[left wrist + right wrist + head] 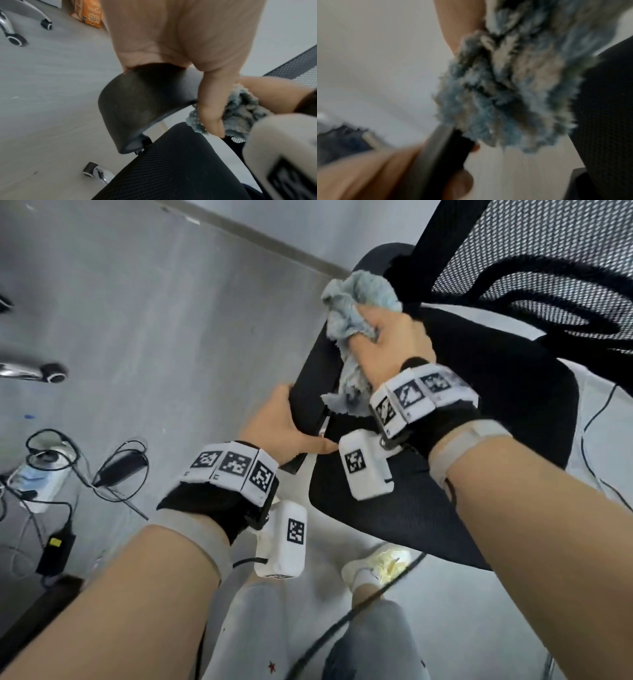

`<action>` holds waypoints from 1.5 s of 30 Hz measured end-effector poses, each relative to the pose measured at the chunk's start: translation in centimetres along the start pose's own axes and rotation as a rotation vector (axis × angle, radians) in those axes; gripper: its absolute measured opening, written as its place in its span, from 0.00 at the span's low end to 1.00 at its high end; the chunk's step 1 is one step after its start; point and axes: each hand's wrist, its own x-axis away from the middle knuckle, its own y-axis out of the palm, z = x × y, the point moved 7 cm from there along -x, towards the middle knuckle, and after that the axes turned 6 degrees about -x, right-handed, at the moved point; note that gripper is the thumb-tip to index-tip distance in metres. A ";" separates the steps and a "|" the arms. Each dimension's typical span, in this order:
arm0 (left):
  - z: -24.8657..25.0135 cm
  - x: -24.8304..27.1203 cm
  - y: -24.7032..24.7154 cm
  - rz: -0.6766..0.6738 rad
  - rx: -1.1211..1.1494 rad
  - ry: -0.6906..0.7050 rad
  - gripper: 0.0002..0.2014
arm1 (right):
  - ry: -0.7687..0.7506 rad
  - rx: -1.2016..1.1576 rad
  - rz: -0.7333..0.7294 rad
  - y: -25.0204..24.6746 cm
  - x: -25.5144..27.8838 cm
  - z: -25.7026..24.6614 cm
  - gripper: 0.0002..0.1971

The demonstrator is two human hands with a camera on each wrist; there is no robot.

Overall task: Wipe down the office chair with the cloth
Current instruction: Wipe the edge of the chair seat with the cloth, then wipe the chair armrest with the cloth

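Note:
A black office chair with a mesh seat [479, 474] and a mesh backrest [534, 251] stands before me. My left hand [284, 429] grips the front end of its black armrest [315, 371], thumb on the inner side. In the left wrist view the armrest [145, 102] curves out from under the palm above the seat [171, 169]. My right hand [387, 340] grips a crumpled fluffy light-blue cloth [356, 302] against the armrest further back. The cloth [513, 88] fills the blurred right wrist view, and its tail [240, 112] hangs beside my left thumb.
Grey floor lies all round. Cables, a power strip [37, 477] and adapters clutter the floor at left. Another chair's chrome leg and caster [51, 371] sit at far left. An orange packet [91, 13] stands by the wall. My shoe [380, 566] is under the seat.

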 end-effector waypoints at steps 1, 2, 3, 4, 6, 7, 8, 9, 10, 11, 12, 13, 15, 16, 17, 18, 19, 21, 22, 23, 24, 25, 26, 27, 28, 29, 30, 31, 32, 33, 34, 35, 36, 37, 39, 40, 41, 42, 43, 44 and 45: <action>0.2 0.2 0.0 0.005 -0.003 0.004 0.39 | -0.038 0.040 -0.008 0.3 0.5 -0.3 0.17; 0.2 0.3 0.0 0.012 -0.007 0.008 0.39 | -0.069 0.078 -0.011 0.5 0.9 -0.6 0.18; 0.2 0.4 0.0 0.017 -0.010 0.006 0.38 | -0.084 0.106 0.001 0.4 0.9 -0.9 0.18; 0.2 0.4 -0.1 0.022 -0.013 0.002 0.37 | -0.078 0.127 0.026 0.0 0.3 -1.1 0.18; 0.1 0.4 -0.1 0.018 -0.006 -0.008 0.36 | -0.008 0.123 0.080 -1.0 -2.1 -1.1 0.16; 0.1 0.2 -0.1 0.014 -0.009 -0.008 0.35 | 0.032 0.087 0.097 -1.5 -3.4 -1.0 0.15; 0.2 0.2 -0.1 0.013 -0.021 -0.007 0.35 | 0.061 0.041 0.105 -1.8 -4.4 -0.9 0.14; 0.2 0.1 -0.2 0.015 -0.034 -0.008 0.34 | 0.077 0.019 0.110 -1.8 -5.1 -0.8 0.14; 0.1 0.0 -0.3 0.026 -0.044 -0.008 0.33 | 0.081 0.024 0.113 -1.7 -5.6 -0.7 0.15; 0.1 0.0 -0.3 0.030 -0.052 -0.015 0.33 | 0.087 0.043 0.117 -1.7 -6.0 -0.6 0.17; 0.2 0.0 -0.3 0.036 -0.062 -0.018 0.33 | 0.095 0.058 0.118 -1.7 -6.3 -0.5 0.18; 0.2 0.0 -0.3 0.040 -0.067 -0.018 0.33 | 0.108 0.068 0.115 -1.8 -6.4 -0.5 0.20; 0.3 0.0 -0.2 0.048 -0.054 -0.018 0.33 | 0.127 0.079 0.104 -2.0 -6.5 -0.8 0.20; 0.3 0.0 -0.1 0.052 -0.042 -0.019 0.32 | 0.119 0.063 0.104 -2.1 -6.4 -1.1 0.19; 0.2 0.1 0.0 0.056 -0.029 -0.023 0.31 | 0.108 0.044 0.101 -2.0 -5.8 -1.4 0.17; 0.2 0.2 0.0 0.066 -0.010 -0.029 0.31 | 0.101 0.039 0.089 -1.8 -4.7 -1.7 0.15; 0.0 0.4 0.1 0.078 0.009 -0.038 0.32 | 0.103 0.059 0.067 -1.3 -3.2 -1.7 0.15; -0.2 0.7 0.3 0.103 0.048 -0.047 0.34 | 0.062 0.101 -0.012 0.4 0.6 -1.1 0.18; -0.3 1.0 0.5 0.117 0.055 -0.048 0.34 | 0.019 0.070 -0.083 1.5 2.5 -0.7 0.19; -0.4 1.1 0.6 0.131 0.057 -0.058 0.34 | -0.018 -0.006 -0.158 2.5 4.2 -0.2 0.20; -0.5 1.3 0.7 0.145 0.057 -0.074 0.34 | -0.041 -0.098 -0.224 3.2 5.4 0.6 0.19; -0.6 1.5 0.7 0.164 0.045 -0.094 0.35 | -0.050 -0.180 -0.267 3.4 6.4 1.7 0.17; -0.5 1.6 0.7 0.203 0.015 -0.104 0.36 | -0.032 -0.249 -0.272 3.2 7.0 2.9 0.15; -0.2 1.7 0.6 0.266 -0.035 -0.098 0.39 | -0.005 -0.315 -0.238 2.4 7.6 4.2 0.14; 0.6 2.0 0.4 0.350 -0.108 -0.075 0.42 | 0.022 -0.381 -0.179 1.4 8.3 5.6 0.13; 1.9 2.6 0.5 0.440 -0.194 -0.041 0.45 | 0.042 -0.445 -0.111 0.1 8.9 7.0 0.13; 3.5 3.2 1.1 0.521 -0.266 0.008 0.47 | 0.056 -0.499 -0.050 -1.2 9.6 8.5 0.13; 5.2 3.9 2.2 0.570 -0.297 0.064 0.47 | 0.068 -0.535 -0.004 -2.4 10.3 10.1 0.12; 6.8 4.3 3.9 0.577 -0.294 0.121 0.46 | 0.080 -0.551 0.025 -3.6 11.1 11.9 0.12; 8.5 4.6 6.1 0.549 -0.273 0.169 0.44 | 0.089 -0.555 0.044 -4.8 12.1 13.5 0.12; 9.8 4.5 8.6 0.501 -0.237 0.204 0.42 | 0.091 -0.553 0.058 -6.0 13.1 15.1 0.13; 11.1 4.4 11.3 0.436 -0.195 0.226 0.40 | 0.086 -0.546 0.073 -7.2 14.2 16.7 0.15; 12.2 4.2 14.3 0.359 -0.145 0.232 0.38 | 0.082 -0.539 0.089 -8.5 15.4 18.4 0.18; 13.1 4.2 17.1 0.277 -0.092 0.227 0.37 | 0.084 -0.536 0.105 -9.8 16.6 20.0 0.19; 14.6 4.1 23.2 0.097 0.018 0.203 0.32 | 0.085 -0.544 0.144 -12.5 19.3 23.3 0.20; 15.2 4.2 26.4 0.001 0.059 0.206 0.28 | 0.075 -0.560 0.171 -13.8 20.7 25.0 0.20; 16.2 4.4 29.4 -0.101 0.081 0.224 0.22 | 0.058 -0.583 0.205 -15.1 22.2 26.5 0.20; 16.8 4.6 32.5 -0.203 0.092 0.226 0.18 | 0.051 -0.602 0.249 -16.2 23.6 28.1 0.18; 17.5 5.1 35.3 -0.299 0.093 0.203 0.14 | 0.057 -0.611 0.295 -17.2 25.1 30.0 0.17; 17.8 5.3 38.0 -0.374 0.096 0.178 0.11 | 0.081 -0.601 0.342 -18.1 26.5 31.9 0.19; 18.4 5.8 40.4 -0.450 0.105 0.154 0.09 | 0.110 -0.586 0.370 -18.8 27.7 33.8 0.22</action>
